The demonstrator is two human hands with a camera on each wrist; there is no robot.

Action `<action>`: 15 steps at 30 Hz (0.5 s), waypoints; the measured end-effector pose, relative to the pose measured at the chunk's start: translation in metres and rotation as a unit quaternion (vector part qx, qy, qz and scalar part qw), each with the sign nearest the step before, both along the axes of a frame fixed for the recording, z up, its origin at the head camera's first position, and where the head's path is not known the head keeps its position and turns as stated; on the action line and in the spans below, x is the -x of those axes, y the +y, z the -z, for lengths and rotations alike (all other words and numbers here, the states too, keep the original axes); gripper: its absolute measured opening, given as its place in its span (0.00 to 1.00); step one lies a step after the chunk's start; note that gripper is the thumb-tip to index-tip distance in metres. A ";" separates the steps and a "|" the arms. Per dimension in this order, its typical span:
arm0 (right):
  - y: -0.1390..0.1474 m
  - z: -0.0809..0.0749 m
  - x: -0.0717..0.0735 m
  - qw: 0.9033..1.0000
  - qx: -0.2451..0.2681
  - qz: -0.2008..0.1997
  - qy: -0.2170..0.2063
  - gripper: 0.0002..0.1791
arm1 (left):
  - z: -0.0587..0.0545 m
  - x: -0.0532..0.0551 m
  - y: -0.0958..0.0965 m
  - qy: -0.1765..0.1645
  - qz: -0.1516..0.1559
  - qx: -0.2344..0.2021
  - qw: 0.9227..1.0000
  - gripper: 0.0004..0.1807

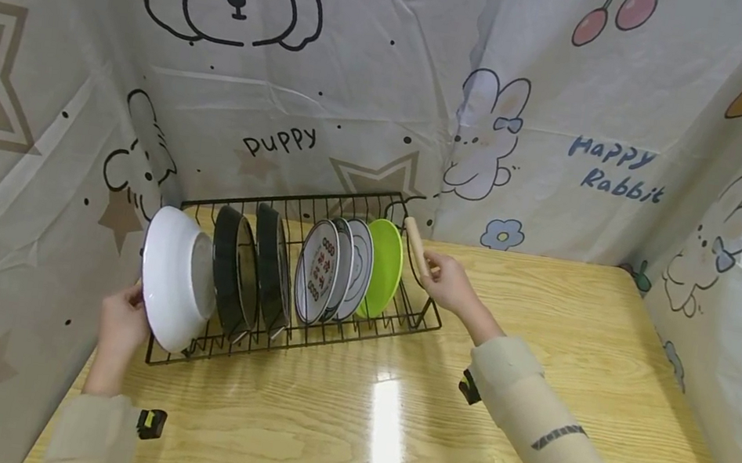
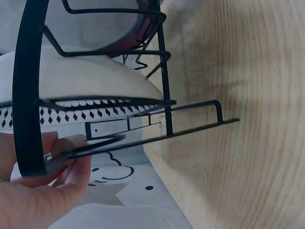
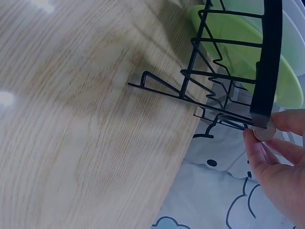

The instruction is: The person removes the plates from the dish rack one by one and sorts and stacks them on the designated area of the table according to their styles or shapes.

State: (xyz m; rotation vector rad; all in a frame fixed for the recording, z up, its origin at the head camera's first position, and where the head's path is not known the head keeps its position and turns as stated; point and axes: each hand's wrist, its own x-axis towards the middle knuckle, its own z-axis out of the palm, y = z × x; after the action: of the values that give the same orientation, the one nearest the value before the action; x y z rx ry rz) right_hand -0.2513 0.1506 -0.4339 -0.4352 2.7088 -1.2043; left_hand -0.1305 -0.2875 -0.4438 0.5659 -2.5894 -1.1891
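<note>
The pale cartoon-printed fabric reads "puppy" near eleven o'clock, "Happy Rabbit" at one. Between eleven and twelve, a black wire dish rack holds round white, black, patterned and lime-green dishes; my left hand and right hand are clamped on its cylindrical wooden end handles.

In the head view, the white bowl largely hides the left handle of the rack; the right wrist view's edge crops the right hand
</note>
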 end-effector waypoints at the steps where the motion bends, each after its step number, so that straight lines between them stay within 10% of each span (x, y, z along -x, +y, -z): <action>1: 0.000 0.000 0.000 1.000 0.000 -0.001 0.001 0.28 | 0.000 0.001 0.001 0.000 -0.002 0.002 1.000 0.18; 15: -0.002 -0.001 -0.001 1.000 -0.003 -0.001 -0.006 0.28 | -0.005 0.005 0.007 0.033 -0.031 0.042 0.998 0.11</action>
State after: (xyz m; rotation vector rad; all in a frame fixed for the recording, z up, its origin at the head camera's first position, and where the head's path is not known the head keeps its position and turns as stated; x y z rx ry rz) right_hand -0.2503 0.1485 -0.4327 -0.4281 2.7011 -1.1932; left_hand -0.1353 -0.2802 -0.4388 0.5751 -2.5331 -1.0561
